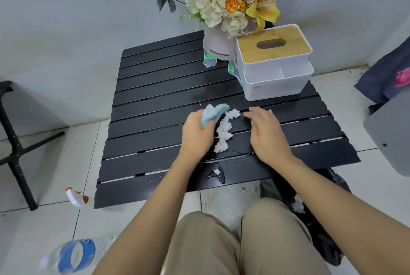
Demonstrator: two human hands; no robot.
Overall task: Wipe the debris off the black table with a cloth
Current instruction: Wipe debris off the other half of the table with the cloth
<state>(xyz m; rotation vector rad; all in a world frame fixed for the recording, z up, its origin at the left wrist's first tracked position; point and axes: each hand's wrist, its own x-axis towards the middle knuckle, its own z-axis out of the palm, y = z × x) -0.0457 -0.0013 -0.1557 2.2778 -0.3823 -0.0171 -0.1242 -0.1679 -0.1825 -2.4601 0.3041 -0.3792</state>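
A low black slatted table (155, 101) stands in front of me. My left hand (198, 134) is closed around a crumpled light-blue cloth (213, 113) at the table's middle. Right beside the cloth lies a strip of white crumbly debris (224, 132), running toward me. My right hand (265, 134) rests flat on the table just right of the debris, fingers spread and empty. A smaller white bit sits in a wet puddle (216, 174) near the table's front edge.
A flower bouquet in a pale pot (218, 49) and a white tissue box with a wooden lid (275, 62) occupy the table's far right. On the tiled floor lie a spray-bottle head (75, 197), a plastic bottle (71, 254) and a black bag (310, 212). A black stand (15, 146) is left.
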